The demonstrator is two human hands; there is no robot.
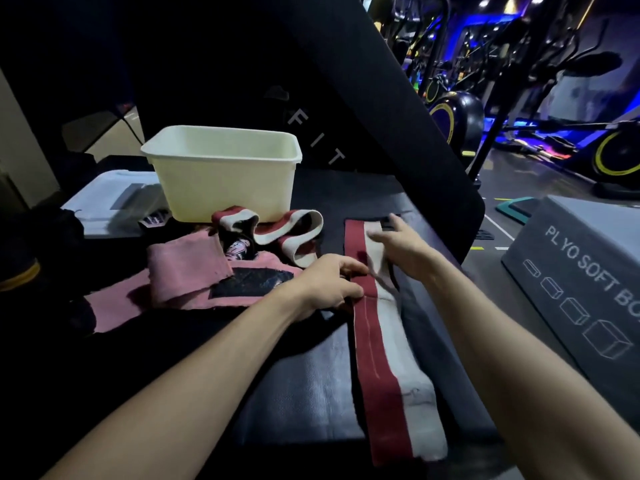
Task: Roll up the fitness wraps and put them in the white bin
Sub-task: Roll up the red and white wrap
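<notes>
Head-worn view, forward and down

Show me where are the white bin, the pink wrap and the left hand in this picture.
white bin [227, 188]: head view, on its front wall.
pink wrap [183, 271]: head view, on the folded top layer.
left hand [329, 282]: head view, on the back of the hand.

A red-and-white wrap [381, 344] is lying flat and unrolled, stretching away from the left hand [329, 285] pinching its red edge. Left of that grip, a looped red-and-white wrap [287, 233] and pink wraps [187, 271] are lying loose. Beyond them the white bin [225, 174] is standing upright.
</notes>
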